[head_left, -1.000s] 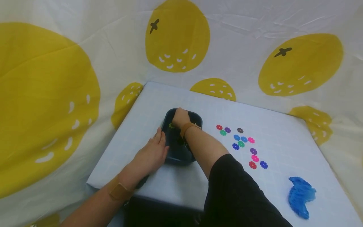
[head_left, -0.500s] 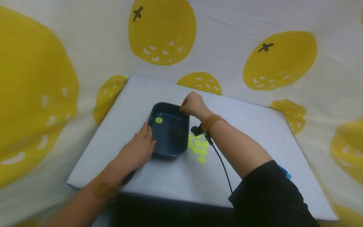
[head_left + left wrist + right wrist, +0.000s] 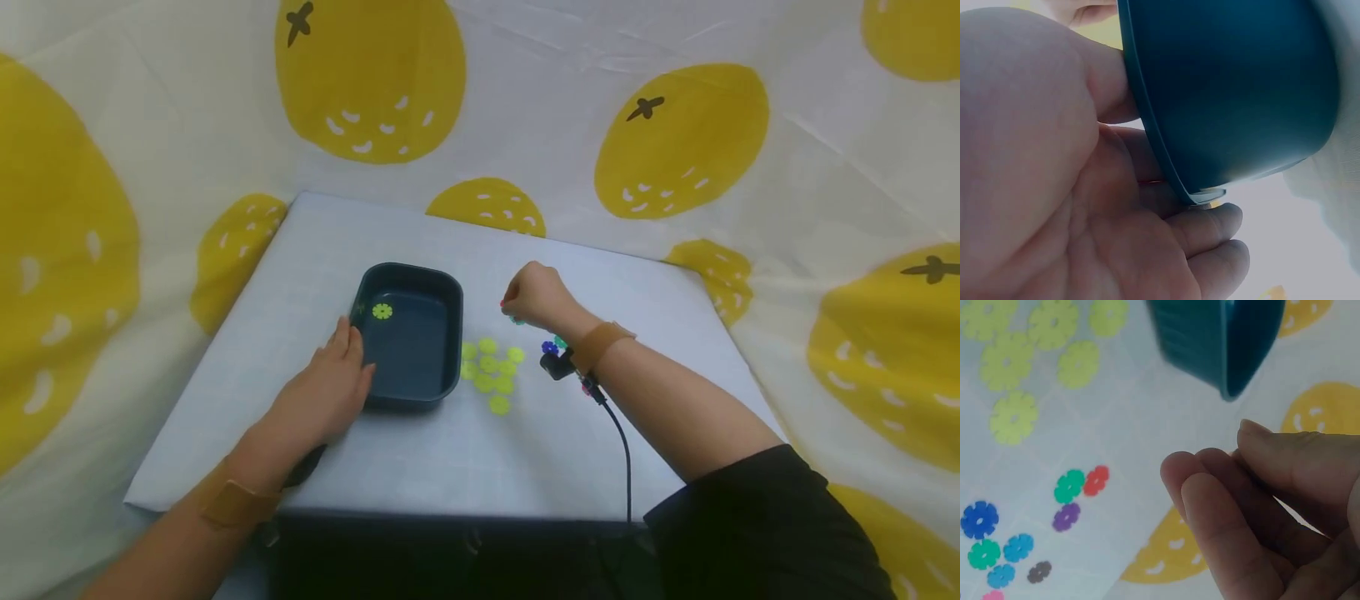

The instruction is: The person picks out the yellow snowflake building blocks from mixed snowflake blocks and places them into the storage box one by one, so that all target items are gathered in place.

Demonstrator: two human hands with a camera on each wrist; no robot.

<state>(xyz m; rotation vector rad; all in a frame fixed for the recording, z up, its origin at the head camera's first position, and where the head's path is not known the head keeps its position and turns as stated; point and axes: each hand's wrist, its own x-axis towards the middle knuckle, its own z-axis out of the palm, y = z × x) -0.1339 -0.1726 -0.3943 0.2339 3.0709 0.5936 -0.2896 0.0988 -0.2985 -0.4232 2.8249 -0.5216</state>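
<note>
A dark blue-green plastic bin (image 3: pixel 412 358) stands on the table, with one yellow-green flower-shaped plastic disc (image 3: pixel 382 311) inside and what looks like its reflection on the wall. At the bin's left rim rests my left hand (image 3: pixel 326 383); its fingers lie fairly straight, some passing over the rim (image 3: pixel 1154 125) in the left wrist view. My right hand (image 3: pixel 542 296) is raised right of the bin, above the coloured discs. Its fingers (image 3: pixel 1210 506) are loosely bent in the right wrist view, with no piece visible between them. A red disc (image 3: pixel 1096 480) and a green disc (image 3: pixel 1070 486) lie below it.
Several yellow-green discs (image 3: pixel 487 364) lie loose just right of the bin. Blue, purple, grey and pink discs lie farther right, partly covered by the right forearm in the head view. A black cable (image 3: pixel 628 458) hangs from the right wrist camera. A lemon-print cloth (image 3: pixel 525 117) hangs behind.
My right hand came out of the bin and moved right, over the coloured discs. Yellow-green discs now show on the table. The left hand stays on the bin's rim. The head view swung right.
</note>
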